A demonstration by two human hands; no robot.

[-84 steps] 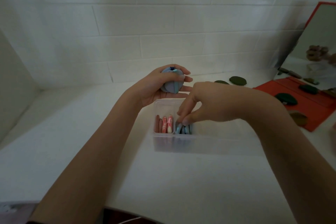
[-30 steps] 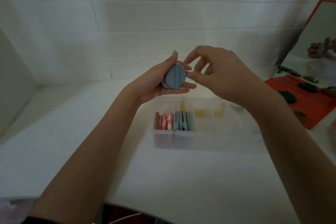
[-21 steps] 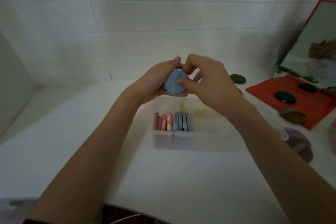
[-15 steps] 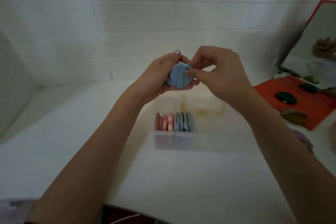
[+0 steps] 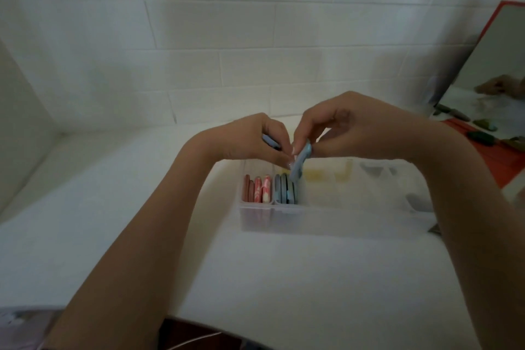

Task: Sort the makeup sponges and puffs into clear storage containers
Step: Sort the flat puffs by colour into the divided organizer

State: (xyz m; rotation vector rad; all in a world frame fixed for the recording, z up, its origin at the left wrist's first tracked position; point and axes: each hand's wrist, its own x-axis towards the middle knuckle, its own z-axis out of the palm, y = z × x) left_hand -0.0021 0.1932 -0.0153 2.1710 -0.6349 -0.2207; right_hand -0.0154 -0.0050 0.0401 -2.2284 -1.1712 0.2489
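A clear divided container [image 5: 335,217] stands on the white counter. Its leftmost slot holds pink and red puffs [image 5: 257,192] on edge; the slot beside it holds blue puffs [image 5: 285,193] on edge. My right hand [image 5: 349,128] pinches a light blue puff [image 5: 300,163] edge-down, its lower rim just above the blue slot. My left hand [image 5: 252,138] is closed on another blue puff [image 5: 270,141], mostly hidden by the fingers, and one fingertip touches the puff in my right hand.
A red tray [image 5: 500,162] with dark green puffs [image 5: 481,136] lies at the right, below a red-framed mirror [image 5: 502,65]. Yellowish items [image 5: 312,175] show in the container's middle slots. A grey puff [image 5: 420,202] lies by the container's right end. A tiled wall stands close behind.
My right hand has peeled one blue puff off the stack in my left hand and lowered it toward the blue slot. Both hands have dropped nearer the container.
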